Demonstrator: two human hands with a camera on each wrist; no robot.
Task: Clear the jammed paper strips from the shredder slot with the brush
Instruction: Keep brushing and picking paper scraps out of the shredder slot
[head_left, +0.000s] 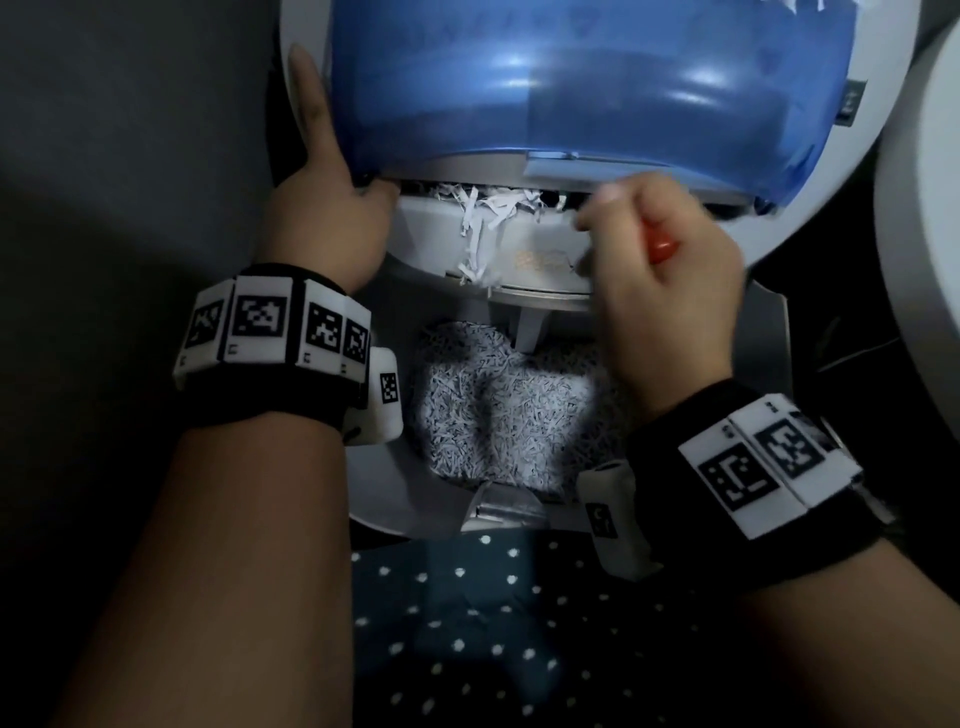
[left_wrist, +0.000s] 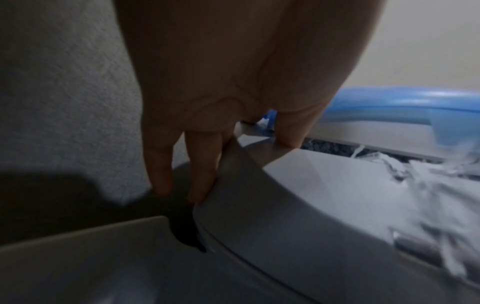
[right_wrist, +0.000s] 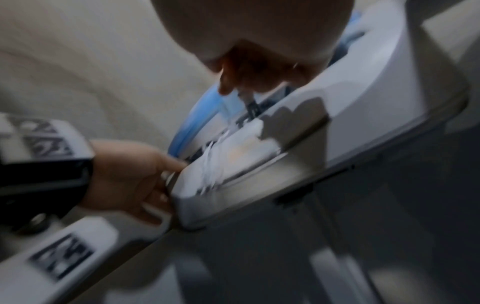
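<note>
The white shredder head with its blue translucent cover lies over a bin. White jammed paper strips hang from the slot below the cover, also seen as paper strips and, blurred, paper strips. My left hand braces the head's left side with straight fingers, thumb at the slot's end. My right hand grips the brush by its red handle at the slot's right part. The brush tip is blurred, its bristles hard to make out.
The bin under the head holds a heap of shredded paper. Dark polka-dot fabric lies at the near side. Grey carpet spreads to the left. A pale rounded object stands at the right edge.
</note>
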